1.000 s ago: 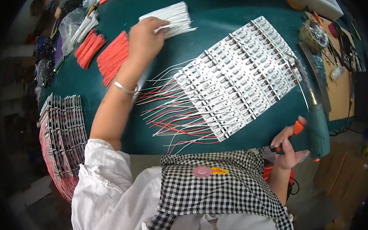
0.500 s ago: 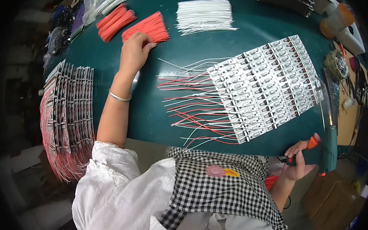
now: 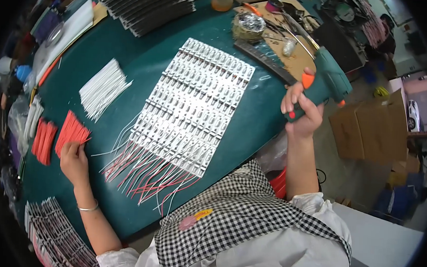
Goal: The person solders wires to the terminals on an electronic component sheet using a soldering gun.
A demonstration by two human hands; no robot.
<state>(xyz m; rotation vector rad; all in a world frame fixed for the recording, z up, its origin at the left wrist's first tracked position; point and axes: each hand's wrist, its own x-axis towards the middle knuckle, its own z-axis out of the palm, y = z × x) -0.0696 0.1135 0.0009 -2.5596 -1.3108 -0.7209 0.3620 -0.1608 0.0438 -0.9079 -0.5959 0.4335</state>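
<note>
My left hand [image 3: 74, 164] is closed at the near end of a bundle of red wires [image 3: 72, 129], its fingertips pinched on the wires there; how many it holds cannot be made out. In my right hand [image 3: 304, 113], raised at the right table edge, is a green pistol-shaped soldering gun [image 3: 332, 74] with an orange trigger. Its long metal tip points away over the tool area. Between the hands lies a panel of white circuit boards [image 3: 191, 98] in rows. Red and white wires [image 3: 142, 173] fan out from its near edge.
A second red bundle [image 3: 43, 141] and a bundle of white wires [image 3: 104, 88] lie on the green table. Stacked boards stand at the far side [image 3: 143, 4] and near left [image 3: 54, 226]. A foil-topped round container [image 3: 248, 28] and dark bar [image 3: 264, 61] lie beyond the panel.
The view has swung to the right, so the panel and wire bundles appear further left and turned. My left hand stays at the red wires; my right hand still grips the soldering gun.
</note>
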